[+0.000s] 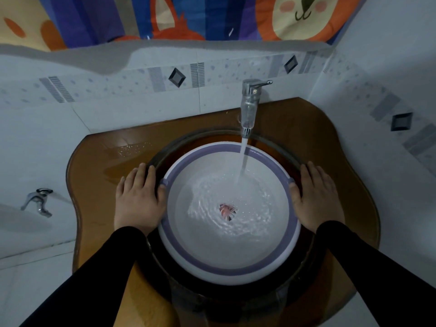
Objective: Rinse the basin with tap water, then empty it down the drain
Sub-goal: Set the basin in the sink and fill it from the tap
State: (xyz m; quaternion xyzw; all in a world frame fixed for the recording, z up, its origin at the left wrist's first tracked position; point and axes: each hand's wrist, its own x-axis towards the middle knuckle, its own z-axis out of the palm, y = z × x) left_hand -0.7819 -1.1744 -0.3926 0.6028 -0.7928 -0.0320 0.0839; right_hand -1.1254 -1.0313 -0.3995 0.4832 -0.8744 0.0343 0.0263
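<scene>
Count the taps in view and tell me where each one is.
2. One tap stands on the counter behind the basin, running water into it. A second tap sticks out of the wall at far left. Others may be out of frame.

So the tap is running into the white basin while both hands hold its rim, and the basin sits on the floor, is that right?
Not quite: the head view shows the basin sitting in the round sink of the brown counter, not on the floor. The tap is running, and the left hand and right hand hold its rim.
</scene>
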